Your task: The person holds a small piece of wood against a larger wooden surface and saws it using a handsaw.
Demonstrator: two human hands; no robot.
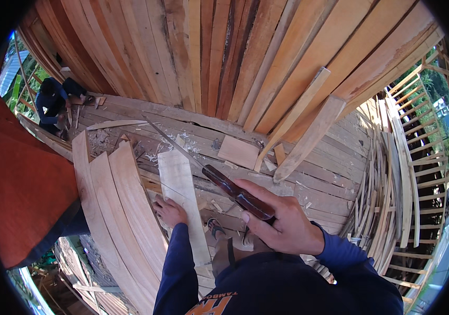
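Note:
My right hand (290, 223) is closed around the dark red-brown handle of a long knife (237, 191). Its narrow, slightly curved blade points away to the upper left, above the floor. A pale, flat board (178, 170) runs lengthwise in front of me, its far end raised among shavings. On the board's left edge lies my left hand (172, 212), fingers apart, with no tool in it. Thick curved planks (130, 184) stand on edge just left of that hand.
A person in an orange shirt (30, 184) is close on the left; another person (51, 102) crouches at the far left. Tall planks (182, 52) form the wall ahead. Two timbers (313, 136) lean there. Long strips (387, 184) are piled right, beside an open slatted frame (426, 157).

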